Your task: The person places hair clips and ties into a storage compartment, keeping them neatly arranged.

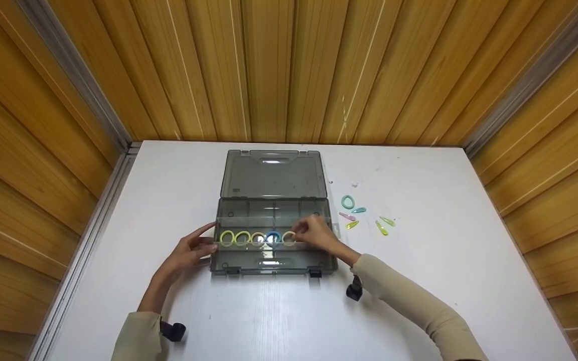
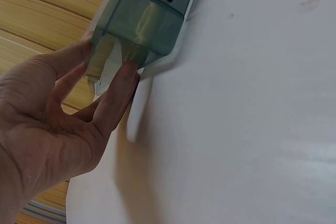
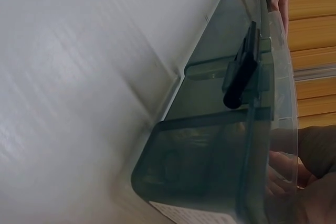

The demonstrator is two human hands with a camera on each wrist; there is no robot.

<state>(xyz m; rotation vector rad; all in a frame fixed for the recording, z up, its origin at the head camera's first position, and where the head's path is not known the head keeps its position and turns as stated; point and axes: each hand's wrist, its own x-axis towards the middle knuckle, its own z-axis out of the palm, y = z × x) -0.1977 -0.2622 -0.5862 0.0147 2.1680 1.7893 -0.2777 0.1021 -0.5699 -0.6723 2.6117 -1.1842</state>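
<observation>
A grey-green translucent storage box [image 1: 273,261] lies with its hinged lid [image 1: 274,175] folded back. Across its middle runs a clear tray section with a row of hair ties: two yellow [image 1: 242,238], one pale [image 1: 258,239], one blue [image 1: 273,238] and a cream one [image 1: 288,238] at the right end. My right hand [image 1: 315,233] reaches over the tray and pinches the cream hair tie at its right side. My left hand [image 1: 188,254] holds the box's left end; in the left wrist view thumb and fingers [image 2: 118,90] span its corner.
Right of the box lie a teal hair tie [image 1: 347,202] and several snap hair clips: blue [image 1: 358,210], pink [image 1: 347,216], yellow [image 1: 352,225] and green [image 1: 387,221]. Black latches [image 3: 244,66] stick out along the box's front. Wooden panels [image 1: 269,70] enclose the white table [image 1: 419,301].
</observation>
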